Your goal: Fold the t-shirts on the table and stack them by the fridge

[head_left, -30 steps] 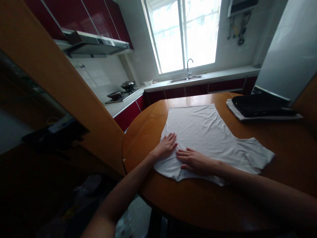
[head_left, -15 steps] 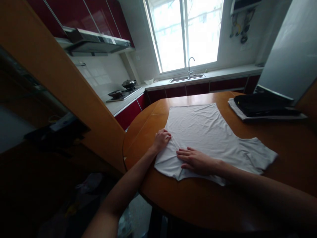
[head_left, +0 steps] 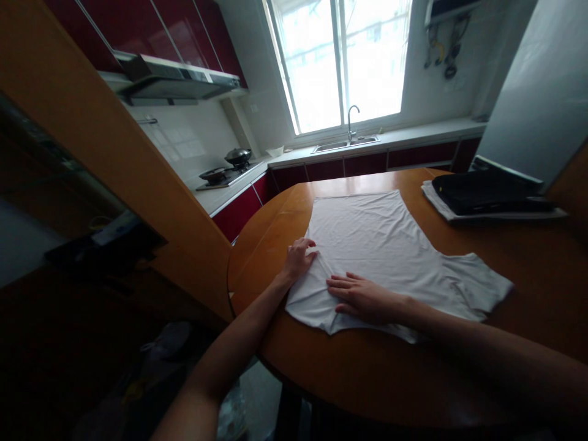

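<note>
A white T-shirt lies spread on the wooden table, with small wrinkles and one sleeve stretched out to the right. At the shirt's left edge is my left hand, its thumb and fingers curved with a gap between them, touching the fabric. My right hand rests palm down on the lower middle of the shirt, fingers spread and pointing left. Nothing is gripped in it.
Folded dark and white clothes are stacked at the table's back right. Beyond stand a counter with a sink and a stove with pans. A wooden frame rises at the left.
The thumb and fingers of my left hand have parted slightly at the shirt's edge. My right hand stays in the same place on the fabric.
</note>
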Motion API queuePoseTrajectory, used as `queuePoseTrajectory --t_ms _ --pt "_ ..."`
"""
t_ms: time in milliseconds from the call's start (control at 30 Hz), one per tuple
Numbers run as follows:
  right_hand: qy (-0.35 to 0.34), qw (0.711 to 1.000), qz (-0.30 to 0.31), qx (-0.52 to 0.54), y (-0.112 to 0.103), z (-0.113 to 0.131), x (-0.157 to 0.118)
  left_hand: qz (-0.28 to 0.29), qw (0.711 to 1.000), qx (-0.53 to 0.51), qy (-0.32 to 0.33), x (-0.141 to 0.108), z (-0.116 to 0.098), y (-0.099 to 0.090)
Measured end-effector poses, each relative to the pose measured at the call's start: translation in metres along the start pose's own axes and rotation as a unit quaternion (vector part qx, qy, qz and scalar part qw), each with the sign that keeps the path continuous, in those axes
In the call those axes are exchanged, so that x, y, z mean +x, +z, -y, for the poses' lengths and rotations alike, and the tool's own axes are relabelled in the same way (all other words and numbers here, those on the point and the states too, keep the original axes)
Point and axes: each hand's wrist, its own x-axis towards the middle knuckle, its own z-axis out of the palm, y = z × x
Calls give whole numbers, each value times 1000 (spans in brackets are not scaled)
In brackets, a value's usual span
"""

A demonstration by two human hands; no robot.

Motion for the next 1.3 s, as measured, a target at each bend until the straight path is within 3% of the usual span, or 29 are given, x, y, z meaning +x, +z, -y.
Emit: queuePoseTrajectory --t_ms 133,333,433,733,967,1300 --pt "3 1000 0 1 2 -1 0 -7 997 -41 71 -6 -6 -4" --pt "6 1000 -3 -1 1 0 0 163 979 44 112 -19 -10 9" --pt "3 1000 1 -3 0 0 0 204 970 74 109 -20 -10 11" --pt "2 1000 8 -20 -2 2 1 175 977 73 96 -17 -20 -1" --pt "8 1000 -1 -16 2 0 1 230 963 96 100 -23 -22 6" --pt "6 1000 1 -25 1 0 1 212 968 90 103 -21 -22 4"
